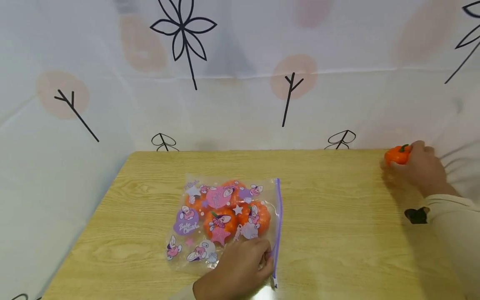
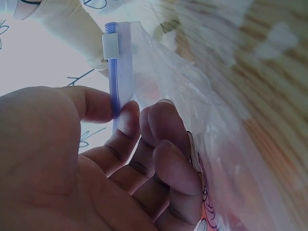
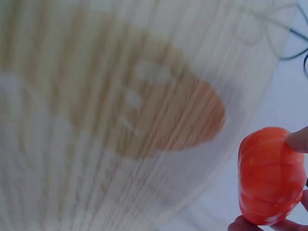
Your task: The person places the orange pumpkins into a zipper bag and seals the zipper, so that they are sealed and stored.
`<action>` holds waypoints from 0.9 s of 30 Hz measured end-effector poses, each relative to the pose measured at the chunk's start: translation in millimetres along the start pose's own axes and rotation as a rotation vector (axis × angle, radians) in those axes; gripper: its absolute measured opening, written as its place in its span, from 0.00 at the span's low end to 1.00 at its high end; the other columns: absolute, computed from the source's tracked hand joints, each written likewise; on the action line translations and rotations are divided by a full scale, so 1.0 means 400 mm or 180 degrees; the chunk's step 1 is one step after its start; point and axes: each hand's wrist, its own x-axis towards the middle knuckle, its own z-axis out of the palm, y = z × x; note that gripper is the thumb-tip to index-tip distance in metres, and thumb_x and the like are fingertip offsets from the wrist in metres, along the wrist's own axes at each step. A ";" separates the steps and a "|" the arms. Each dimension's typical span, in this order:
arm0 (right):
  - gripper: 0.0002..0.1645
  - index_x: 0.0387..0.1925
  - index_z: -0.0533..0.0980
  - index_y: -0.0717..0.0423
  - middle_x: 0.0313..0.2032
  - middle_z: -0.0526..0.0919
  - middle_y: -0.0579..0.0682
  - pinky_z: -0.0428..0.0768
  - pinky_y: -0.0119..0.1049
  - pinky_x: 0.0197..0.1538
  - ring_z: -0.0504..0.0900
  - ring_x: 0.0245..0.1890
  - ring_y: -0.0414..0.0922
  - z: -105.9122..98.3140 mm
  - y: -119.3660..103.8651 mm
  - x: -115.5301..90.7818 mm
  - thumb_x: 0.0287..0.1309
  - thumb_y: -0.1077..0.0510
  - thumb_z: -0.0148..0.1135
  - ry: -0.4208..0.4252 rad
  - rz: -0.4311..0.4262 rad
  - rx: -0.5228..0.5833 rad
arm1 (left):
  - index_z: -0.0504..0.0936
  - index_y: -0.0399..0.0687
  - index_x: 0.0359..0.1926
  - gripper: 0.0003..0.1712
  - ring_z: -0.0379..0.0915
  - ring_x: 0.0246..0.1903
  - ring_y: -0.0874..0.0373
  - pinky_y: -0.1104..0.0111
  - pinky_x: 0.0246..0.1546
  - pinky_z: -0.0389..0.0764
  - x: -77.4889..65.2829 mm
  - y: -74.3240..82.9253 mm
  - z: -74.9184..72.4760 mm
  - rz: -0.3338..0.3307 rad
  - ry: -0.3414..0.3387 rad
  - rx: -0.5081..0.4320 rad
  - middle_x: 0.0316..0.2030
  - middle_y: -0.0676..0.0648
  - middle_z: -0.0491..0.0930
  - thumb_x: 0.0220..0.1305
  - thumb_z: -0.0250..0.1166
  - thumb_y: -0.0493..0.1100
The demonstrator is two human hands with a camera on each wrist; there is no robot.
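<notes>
A small orange toy pumpkin [image 1: 396, 155] with a green stem is gripped by my right hand [image 1: 427, 168] at the far right corner of the table. In the right wrist view the pumpkin [image 3: 269, 175] sits between thumb and fingers. My left hand [image 1: 240, 266] pinches the purple zip edge [image 2: 114, 86] of a clear printed zip bag [image 1: 200, 252], thumb against forefinger, with its other fingers curled. Several orange pumpkins [image 1: 221, 225] lie inside the bag, partly covered by its pink and purple prints. A white slider [image 2: 110, 46] sits near the zip's end.
The bag lies on a wood-grain table [image 1: 330, 187]. A white cloth [image 1: 232, 112] with flower and twig drawings rises behind the table and along its sides. Beside the right sleeve [image 1: 450, 225] is a small dark object [image 1: 416, 215] whose kind is unclear.
</notes>
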 end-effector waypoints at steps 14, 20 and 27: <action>0.40 0.56 0.55 0.78 0.49 0.61 0.81 0.76 0.51 0.28 0.73 0.33 0.70 0.032 -0.116 -0.097 0.58 0.53 0.63 0.0150 -0.0593 0.0161 | 0.76 0.61 0.26 0.08 0.58 0.19 0.72 0.76 0.22 0.58 -0.003 0.003 -0.003 -0.0057 -0.0055 -0.0056 0.18 0.67 0.65 0.62 0.63 0.50; 0.39 0.57 0.57 0.78 0.52 0.61 0.79 0.78 0.49 0.30 0.73 0.37 0.69 0.046 -0.140 -0.132 0.57 0.55 0.64 0.0135 -0.0643 0.0291 | 0.76 0.61 0.27 0.08 0.58 0.19 0.72 0.76 0.22 0.58 0.000 0.002 -0.003 -0.0062 -0.0090 -0.0067 0.18 0.67 0.65 0.62 0.63 0.50; 0.38 0.57 0.58 0.76 0.54 0.62 0.76 0.81 0.58 0.37 0.73 0.42 0.70 0.059 -0.186 -0.186 0.58 0.55 0.65 0.0054 -0.0716 0.0457 | 0.76 0.61 0.27 0.07 0.58 0.19 0.72 0.76 0.22 0.59 0.000 0.001 -0.003 -0.0076 -0.0137 -0.0091 0.19 0.66 0.65 0.63 0.63 0.50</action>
